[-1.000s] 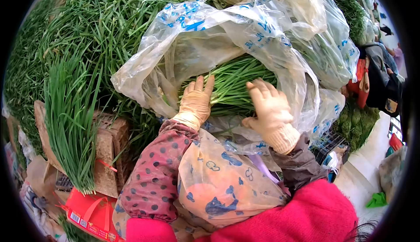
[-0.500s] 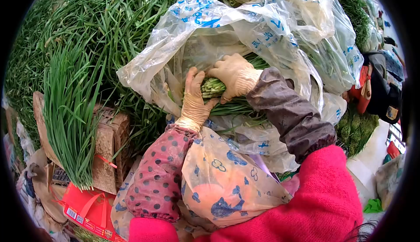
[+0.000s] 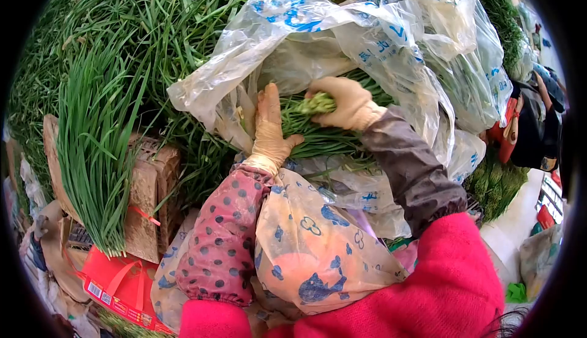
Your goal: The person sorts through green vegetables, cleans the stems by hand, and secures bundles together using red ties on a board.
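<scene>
My right hand (image 3: 345,102), in a pale glove, is closed round a small bunch of green chive stalks (image 3: 319,103) with pale green ends. It holds them over more long green stalks (image 3: 327,142) lying inside a clear plastic bag (image 3: 214,87) with blue print. At the bag's near left side, my left hand (image 3: 271,127), gloved too, has its fingers raised and its thumb apart. The left thumb rests by the edge of the lying stalks, and nothing shows in its grip.
Loose green leaves (image 3: 122,7) are heaped behind and to the left. A long bunch of chives (image 3: 101,154) leans on a brown cardboard box (image 3: 147,215). Below lies a red printed bag (image 3: 116,283). A patterned apron (image 3: 324,246) covers my lap. Another person (image 3: 532,124) is at the right.
My right hand has lifted the bunch's pale ends up and slightly right, away from my left hand. My left hand has come off the bunch, its fingers now straighter.
</scene>
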`<state>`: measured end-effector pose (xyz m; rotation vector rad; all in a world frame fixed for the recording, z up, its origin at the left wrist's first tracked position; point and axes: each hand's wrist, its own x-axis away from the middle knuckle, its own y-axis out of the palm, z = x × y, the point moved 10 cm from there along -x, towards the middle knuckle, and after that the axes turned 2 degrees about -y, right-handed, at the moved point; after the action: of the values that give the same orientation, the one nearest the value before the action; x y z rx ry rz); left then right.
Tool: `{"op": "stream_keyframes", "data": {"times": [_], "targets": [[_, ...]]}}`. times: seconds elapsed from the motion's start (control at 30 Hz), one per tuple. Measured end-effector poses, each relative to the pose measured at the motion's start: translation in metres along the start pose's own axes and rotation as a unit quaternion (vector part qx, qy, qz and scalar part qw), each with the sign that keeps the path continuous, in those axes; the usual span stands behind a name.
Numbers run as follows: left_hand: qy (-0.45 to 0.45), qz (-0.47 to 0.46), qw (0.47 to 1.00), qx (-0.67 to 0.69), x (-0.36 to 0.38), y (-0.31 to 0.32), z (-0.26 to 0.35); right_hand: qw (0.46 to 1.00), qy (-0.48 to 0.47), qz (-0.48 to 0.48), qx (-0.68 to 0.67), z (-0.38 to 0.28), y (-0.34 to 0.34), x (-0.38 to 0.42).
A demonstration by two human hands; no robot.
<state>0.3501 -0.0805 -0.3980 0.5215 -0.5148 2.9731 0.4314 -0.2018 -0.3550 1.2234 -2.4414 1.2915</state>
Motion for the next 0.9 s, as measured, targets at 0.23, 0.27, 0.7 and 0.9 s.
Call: {"op": "stream_keyframes", "data": {"times": [0.23,0.27,0.7,0.9], "targets": [[0.007,-0.01,0.995,0.099,-0.002,-0.001,0.001,0.979,0.092,0.069,-0.168,0.026,-0.015,0.018],[0.04,-0.013,0.998,0.039,-0.002,-0.004,0.01,0.979,0.092,0.068,-0.168,0.026,-0.014,0.019],[0.158,-0.109,0.828,-0.526,0.0,0.057,0.034,0.99,-0.088,0.098,0.047,-0.026,-0.005,0.024],[0.129,-0.155,0.857,-0.474,0.002,0.063,0.019,0.992,-0.084,0.034,0.088,-0.021,0.01,0.014]]}}
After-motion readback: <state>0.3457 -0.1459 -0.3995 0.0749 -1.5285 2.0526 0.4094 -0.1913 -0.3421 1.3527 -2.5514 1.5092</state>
